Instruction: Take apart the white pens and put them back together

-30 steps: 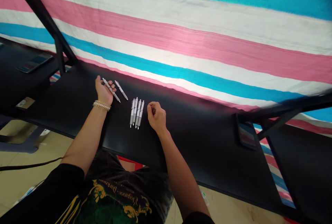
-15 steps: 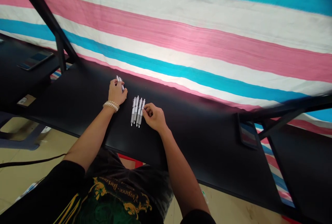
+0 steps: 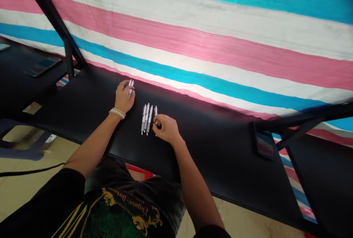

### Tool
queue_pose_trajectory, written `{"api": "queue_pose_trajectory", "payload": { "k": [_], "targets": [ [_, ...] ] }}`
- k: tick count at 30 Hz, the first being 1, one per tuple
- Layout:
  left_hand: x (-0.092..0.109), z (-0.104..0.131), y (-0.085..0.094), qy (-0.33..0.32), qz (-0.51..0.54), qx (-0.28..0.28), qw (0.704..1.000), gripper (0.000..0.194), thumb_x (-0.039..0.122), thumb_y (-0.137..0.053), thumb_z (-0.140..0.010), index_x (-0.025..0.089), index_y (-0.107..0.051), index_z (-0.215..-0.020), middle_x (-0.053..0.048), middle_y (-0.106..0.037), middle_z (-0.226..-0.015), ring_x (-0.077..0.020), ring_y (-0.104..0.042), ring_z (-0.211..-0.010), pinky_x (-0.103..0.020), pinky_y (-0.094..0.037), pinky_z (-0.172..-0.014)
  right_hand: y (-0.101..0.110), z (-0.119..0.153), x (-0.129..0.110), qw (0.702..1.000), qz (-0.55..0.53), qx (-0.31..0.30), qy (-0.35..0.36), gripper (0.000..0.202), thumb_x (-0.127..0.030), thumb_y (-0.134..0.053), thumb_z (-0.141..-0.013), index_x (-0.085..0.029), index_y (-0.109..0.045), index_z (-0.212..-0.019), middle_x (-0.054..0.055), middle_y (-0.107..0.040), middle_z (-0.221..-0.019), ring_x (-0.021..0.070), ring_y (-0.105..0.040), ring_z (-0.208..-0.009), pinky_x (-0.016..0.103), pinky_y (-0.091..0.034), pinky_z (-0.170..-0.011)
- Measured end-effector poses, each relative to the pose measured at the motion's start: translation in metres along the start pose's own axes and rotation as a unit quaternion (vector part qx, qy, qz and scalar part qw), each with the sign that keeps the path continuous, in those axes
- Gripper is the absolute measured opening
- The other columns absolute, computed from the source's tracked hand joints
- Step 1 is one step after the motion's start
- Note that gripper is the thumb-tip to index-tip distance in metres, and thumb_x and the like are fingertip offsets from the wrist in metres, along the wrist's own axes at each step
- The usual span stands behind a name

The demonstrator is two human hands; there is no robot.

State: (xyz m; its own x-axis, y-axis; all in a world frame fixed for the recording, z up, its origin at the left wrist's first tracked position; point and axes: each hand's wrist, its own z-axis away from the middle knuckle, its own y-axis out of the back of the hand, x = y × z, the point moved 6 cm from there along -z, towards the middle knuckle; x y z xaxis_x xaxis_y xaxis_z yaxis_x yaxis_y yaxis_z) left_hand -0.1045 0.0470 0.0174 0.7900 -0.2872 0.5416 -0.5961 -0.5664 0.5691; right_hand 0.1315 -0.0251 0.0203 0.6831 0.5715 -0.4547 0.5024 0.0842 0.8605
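My left hand [image 3: 125, 96], with a beaded bracelet at the wrist, is closed round a couple of white pens [image 3: 131, 88] over the black table [image 3: 220, 149]. Three white and grey pens [image 3: 146, 119] lie side by side in front of me, tips toward me. Just right of them, my right hand [image 3: 165, 128] pinches one more white pen [image 3: 156, 110], its lower part mostly hidden by the fingers.
A striped cloth [image 3: 193, 39] hangs behind the table. Black metal struts [image 3: 52, 13] stand at both ends. A dark phone-like slab [image 3: 264, 144] lies at the right and another dark flat object [image 3: 42, 66] on the left table.
My right hand has shifted slightly right and toward me with one pen, which now stands apart from the other three. The pens in my left hand have turned more upright.
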Motion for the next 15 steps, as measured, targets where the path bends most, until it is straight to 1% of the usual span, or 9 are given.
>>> {"api": "queue_pose_trajectory", "payload": {
  "k": [2,5,7,8,10,12,13,14,15],
  "targets": [
    [0.019,0.004,0.004,-0.034,0.042,0.007,0.999,0.014,0.02,-0.056,-0.09,0.018,-0.064,-0.101,-0.013,-0.058,-0.123,-0.0259,-0.057,-0.119,-0.044,-0.045,-0.106,0.004,0.002,0.007,0.999,0.016,0.02,-0.02,0.006,-0.021,-0.058,-0.08,-0.022,-0.06,-0.086,0.0,-0.062,-0.079,0.0145,-0.055,-0.068,0.026,-0.034,-0.062],
    [0.046,0.013,-0.005,-0.047,0.14,-0.036,0.988,0.013,0.025,-0.056,-0.093,0.02,-0.065,-0.101,-0.01,-0.066,-0.11,-0.0214,-0.063,-0.104,-0.04,-0.051,-0.096,0.009,0.003,0.019,0.994,-0.019,0.089,-0.062,0.011,-0.021,-0.054,-0.084,-0.021,-0.06,-0.094,0.002,-0.063,-0.083,0.0147,-0.055,-0.066,0.027,-0.04,-0.063],
    [0.055,0.019,-0.016,0.013,0.222,-0.054,0.973,0.017,0.031,-0.056,-0.095,0.02,-0.065,-0.105,-0.008,-0.069,-0.106,-0.0199,-0.066,-0.099,-0.039,-0.053,-0.093,0.012,0.005,0.028,0.979,-0.103,0.149,-0.097,0.011,-0.025,-0.055,-0.087,-0.02,-0.059,-0.097,0.002,-0.063,-0.08,0.0142,-0.056,-0.063,0.028,-0.045,-0.063],
    [0.057,0.022,-0.021,0.058,0.278,-0.058,0.957,0.021,0.035,-0.057,-0.095,0.02,-0.065,-0.107,-0.009,-0.07,-0.106,-0.02,-0.068,-0.1,-0.039,-0.054,-0.094,0.011,0.005,0.031,0.965,-0.161,0.171,-0.113,0.012,-0.028,-0.056,-0.088,-0.02,-0.058,-0.097,0.001,-0.062,-0.078,0.0139,-0.057,-0.062,0.027,-0.047,-0.062],
    [0.059,0.028,-0.032,0.151,0.405,-0.068,0.899,0.03,0.042,-0.064,-0.091,0.019,-0.064,-0.11,-0.011,-0.071,-0.111,-0.0212,-0.069,-0.102,-0.04,-0.054,-0.096,0.006,0.005,0.033,0.932,-0.283,0.183,-0.13,0.018,-0.036,-0.059,-0.089,-0.021,-0.057,-0.099,0.0,-0.061,-0.075,0.0135,-0.058,-0.06,0.026,-0.049,-0.055],
    [0.062,0.033,-0.044,0.233,0.516,-0.117,0.816,0.04,0.048,-0.07,-0.086,0.018,-0.064,-0.112,-0.013,-0.072,-0.108,-0.023,-0.072,-0.099,-0.041,-0.055,-0.092,-0.001,0.002,0.031,0.905,-0.37,0.164,-0.129,0.025,-0.044,-0.063,-0.089,-0.022,-0.057,-0.099,-0.001,-0.061,-0.074,0.0126,-0.057,-0.058,0.024,-0.049,-0.05],
    [0.065,0.036,-0.049,0.262,0.554,-0.152,0.775,0.043,0.049,-0.072,-0.084,0.017,-0.064,-0.112,-0.013,-0.073,-0.105,-0.024,-0.073,-0.096,-0.041,-0.056,-0.089,-0.004,0.001,0.029,0.897,-0.394,0.154,-0.128,0.027,-0.046,-0.064,-0.088,-0.022,-0.057,-0.097,-0.002,-0.06,-0.073,0.0119,-0.056,-0.056,0.024,-0.048,-0.048],
    [0.068,0.038,-0.052,0.28,0.578,-0.181,0.745,0.044,0.05,-0.073,-0.082,0.016,-0.065,-0.109,-0.013,-0.074,-0.101,-0.0248,-0.074,-0.094,-0.04,-0.057,-0.086,-0.006,0.0,0.028,0.892,-0.407,0.148,-0.127,0.028,-0.047,-0.065,-0.088,-0.022,-0.058,-0.096,-0.002,-0.06,-0.072,0.0113,-0.055,-0.055,0.023,-0.047,-0.047],
    [0.069,0.039,-0.052,0.29,0.593,-0.195,0.725,0.043,0.05,-0.075,-0.081,0.016,-0.065,-0.105,-0.012,-0.074,-0.097,-0.0251,-0.074,-0.092,-0.04,-0.058,-0.085,-0.008,-0.001,0.027,0.89,-0.411,0.148,-0.129,0.028,-0.048,-0.066,-0.087,-0.021,-0.059,-0.095,-0.002,-0.06,-0.072,0.011,-0.055,-0.055,0.023,-0.046,-0.047]
  ]
}}
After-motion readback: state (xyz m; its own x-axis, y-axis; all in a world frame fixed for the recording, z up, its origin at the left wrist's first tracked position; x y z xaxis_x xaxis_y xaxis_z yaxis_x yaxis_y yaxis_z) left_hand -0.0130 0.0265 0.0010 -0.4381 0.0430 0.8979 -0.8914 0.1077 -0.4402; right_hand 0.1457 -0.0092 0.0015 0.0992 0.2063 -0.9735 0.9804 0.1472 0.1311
